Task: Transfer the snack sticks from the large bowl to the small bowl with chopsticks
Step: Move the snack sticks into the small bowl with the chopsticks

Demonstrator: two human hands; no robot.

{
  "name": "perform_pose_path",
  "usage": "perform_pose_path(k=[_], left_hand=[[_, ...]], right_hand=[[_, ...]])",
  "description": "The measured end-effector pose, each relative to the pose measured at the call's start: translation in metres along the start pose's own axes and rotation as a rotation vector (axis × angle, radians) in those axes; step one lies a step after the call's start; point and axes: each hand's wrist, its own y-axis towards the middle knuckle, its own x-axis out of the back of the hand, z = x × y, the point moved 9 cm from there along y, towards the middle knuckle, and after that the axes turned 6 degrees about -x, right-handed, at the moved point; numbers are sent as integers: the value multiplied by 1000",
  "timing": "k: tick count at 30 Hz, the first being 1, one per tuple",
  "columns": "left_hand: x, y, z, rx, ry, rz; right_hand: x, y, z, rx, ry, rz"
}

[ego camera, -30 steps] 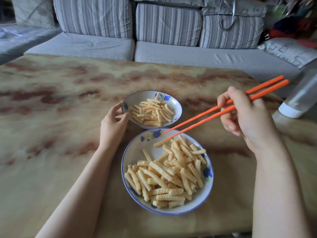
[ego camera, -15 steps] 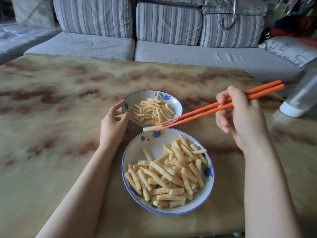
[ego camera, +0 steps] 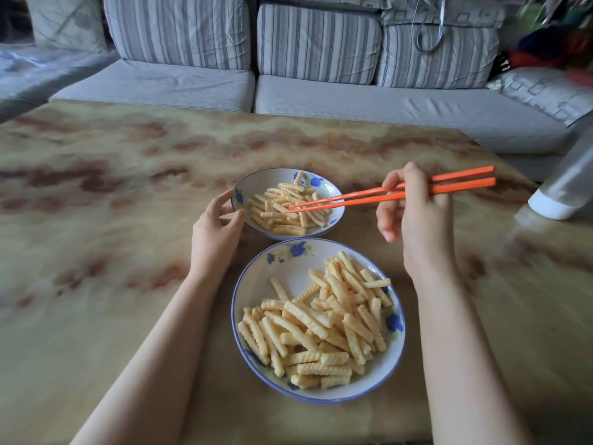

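The large white bowl (ego camera: 290, 271) with blue flowers sits near me, filled with ridged yellow snack sticks (ego camera: 321, 322). Just beyond it stands the small matching bowl (ego camera: 256, 184), holding a pile of snack sticks (ego camera: 282, 213). My left hand (ego camera: 216, 232) grips the small bowl's left rim. My right hand (ego camera: 414, 213) holds a pair of orange chopsticks (ego camera: 362, 197); their tips are slightly apart over the sticks in the small bowl. A stick lies right at the tips; I cannot tell whether they still pinch it.
Both bowls rest on a marbled tan table (ego camera: 96, 220). A grey bottle with a white base (ego camera: 564, 187) stands at the right edge. A striped grey sofa (ego camera: 288, 59) runs behind the table's far edge.
My right hand carried a snack stick in the chopsticks from the large bowl's far rim up and left into the small bowl. My left hand stayed on the small bowl.
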Motion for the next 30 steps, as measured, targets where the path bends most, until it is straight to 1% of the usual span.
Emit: perform_pose_path(k=[4,8,11,17,20,27,30], left_hand=[[0,0,1,2,0,0],[0,1,2,4,-7,1],[-1,0,2,7,-11,5],[-1,0,0,11,9,18],[-2,0,2,23,17,28],[-1,-1,2,23,10,23],[-1,-1,1,25,8,20]], right_hand=[[-1,-2,10,-21,5,154],[-7,-14,14,-70,-174,321],[-11,-23,16,-86,-245,394],[-22,-33,18,-79,-248,491],[-27,-33,16,-68,-259,489],[-19,-22,6,-99,-217,361],[-12,-19,9,-92,-160,299]])
